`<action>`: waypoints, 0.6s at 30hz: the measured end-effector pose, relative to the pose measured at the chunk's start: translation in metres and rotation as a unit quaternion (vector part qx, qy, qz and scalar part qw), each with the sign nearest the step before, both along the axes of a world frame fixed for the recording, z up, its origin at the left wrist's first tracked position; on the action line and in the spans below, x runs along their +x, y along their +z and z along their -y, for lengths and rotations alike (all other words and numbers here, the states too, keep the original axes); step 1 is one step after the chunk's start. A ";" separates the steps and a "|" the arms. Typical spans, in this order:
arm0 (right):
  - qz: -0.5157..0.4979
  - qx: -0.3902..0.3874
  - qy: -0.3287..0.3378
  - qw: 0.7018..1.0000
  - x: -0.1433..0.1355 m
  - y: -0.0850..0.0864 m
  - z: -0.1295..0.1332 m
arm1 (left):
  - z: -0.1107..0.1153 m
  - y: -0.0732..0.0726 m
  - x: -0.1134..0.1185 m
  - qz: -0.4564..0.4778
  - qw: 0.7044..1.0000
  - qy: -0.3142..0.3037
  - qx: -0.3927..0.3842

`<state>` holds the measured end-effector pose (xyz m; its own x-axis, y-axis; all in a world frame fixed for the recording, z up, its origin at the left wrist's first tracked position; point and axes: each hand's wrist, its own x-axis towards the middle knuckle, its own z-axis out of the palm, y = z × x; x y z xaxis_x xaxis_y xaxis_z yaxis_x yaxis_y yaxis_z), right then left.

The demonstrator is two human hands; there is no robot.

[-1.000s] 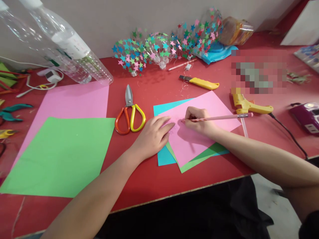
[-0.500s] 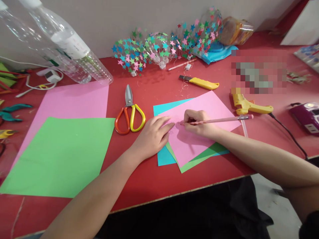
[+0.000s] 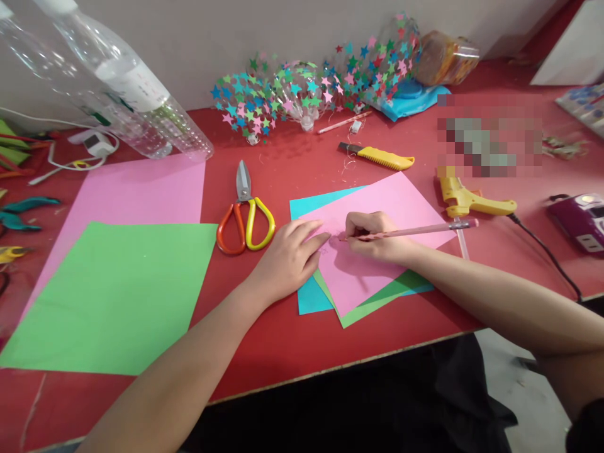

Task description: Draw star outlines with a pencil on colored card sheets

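Our right grip [image 3: 370, 236] is clasping a pencil [image 3: 425, 229]; our left grip [image 3: 293, 255], grasping nothing, is resting on pink paper [image 3: 340, 272]. For clean lines, we should be pinning it firmly.

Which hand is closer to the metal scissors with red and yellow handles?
Left. The left hand rests just right of the metal scissors with red and yellow handles; the right hand, holding a slim pink pencil, is farther right.
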<state>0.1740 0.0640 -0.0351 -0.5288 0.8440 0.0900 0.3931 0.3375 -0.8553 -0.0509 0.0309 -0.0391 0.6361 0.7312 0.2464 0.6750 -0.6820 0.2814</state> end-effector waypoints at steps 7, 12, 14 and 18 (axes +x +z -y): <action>-0.029 0.017 -0.009 0.999 0.001 -0.001 -0.001 | 0.000 0.000 0.001 0.005 1.000 0.001 -0.002; -0.096 0.048 -0.136 0.985 0.001 -0.003 -0.006 | 0.000 -0.002 0.000 0.005 1.000 -0.001 0.017; -0.074 0.066 -0.117 0.988 0.002 -0.002 -0.007 | -0.001 -0.004 -0.001 0.015 1.000 -0.003 0.021; -0.036 0.102 -0.066 0.992 0.003 0.000 -0.006 | 0.000 -0.005 -0.001 0.030 0.999 0.004 0.011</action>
